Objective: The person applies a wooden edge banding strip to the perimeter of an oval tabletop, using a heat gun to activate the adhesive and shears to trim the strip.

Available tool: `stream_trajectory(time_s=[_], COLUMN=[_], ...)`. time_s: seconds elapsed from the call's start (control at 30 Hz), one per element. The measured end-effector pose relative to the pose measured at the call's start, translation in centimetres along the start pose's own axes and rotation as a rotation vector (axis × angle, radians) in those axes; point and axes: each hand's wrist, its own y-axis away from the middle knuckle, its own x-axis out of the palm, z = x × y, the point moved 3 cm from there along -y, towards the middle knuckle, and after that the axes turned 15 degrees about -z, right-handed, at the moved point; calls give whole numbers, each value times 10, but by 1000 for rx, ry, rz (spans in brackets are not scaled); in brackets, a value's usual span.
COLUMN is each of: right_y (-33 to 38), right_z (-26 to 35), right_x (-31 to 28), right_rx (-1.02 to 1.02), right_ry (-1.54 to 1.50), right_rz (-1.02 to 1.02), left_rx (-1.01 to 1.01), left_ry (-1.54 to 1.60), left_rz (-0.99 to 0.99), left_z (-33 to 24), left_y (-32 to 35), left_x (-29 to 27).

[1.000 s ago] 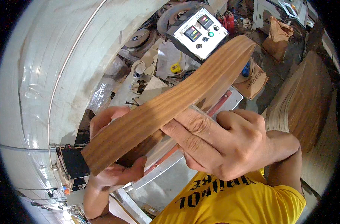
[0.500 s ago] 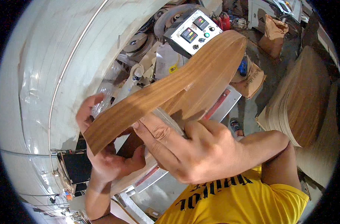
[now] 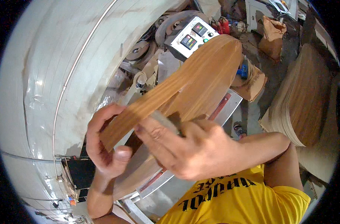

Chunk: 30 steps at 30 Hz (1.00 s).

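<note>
A long, thin brown wood veneer strip [image 3: 158,91] bends over in a loop at its far end. Its near end lies in front of the palm of my left hand [image 3: 102,140], whose fingers curve behind it while the thumb stands apart, so that hand is open. My right hand [image 3: 188,149] is closed around the strip's lower run, index and middle fingers reaching to the upper run's edge. A pale layered edge [image 3: 163,120] shows beside its knuckles. More brown veneer [image 3: 140,168] lies beneath my hands, on a light-framed machine bed [image 3: 229,108].
A control box [image 3: 190,37] with displays and knobs stands beyond the loop. At right rises a tall curved stack of veneer sheets [image 3: 304,100]. A brown paper bag [image 3: 272,37], a blue tool [image 3: 244,71] and a tape roll [image 3: 140,79] are around. A pale wall [image 3: 42,82] borders the left.
My left hand has come up and inward, its fingers curling more around the strip's near end. That end has shifted right, and the loop has dropped slightly. My right hand is nearly still.
</note>
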Motion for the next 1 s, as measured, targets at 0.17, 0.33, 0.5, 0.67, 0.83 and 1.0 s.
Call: stream_trajectory(time_s=[0.17, 0.33, 0.5, 0.67, 0.83, 1.0], right_y=[3, -3, -7, -8, -10, -16], right_z=[4, -13, 26, -4, 4, 32], right_x=[13, -6, 20, 7, 11, 32], right_rx=[-24, 21, -20, -13, 20, -48], right_ry=[-20, 40, -20, 10, 1, 14], right_rz=[-83, 69, 38, 132, 123, 99], left_rx=[109, 294, 272, 226, 236, 197], left_ry=[-54, -126, -56, -8, 33, 113], left_rz=[-72, -65, -99, -96, -84, -117], left_z=[15, 6, 13, 26, 33, 40], left_y=[-1, -6, -15, -14, -23, -29], left_x=[-16, -18, -16, -23, -18, -18])
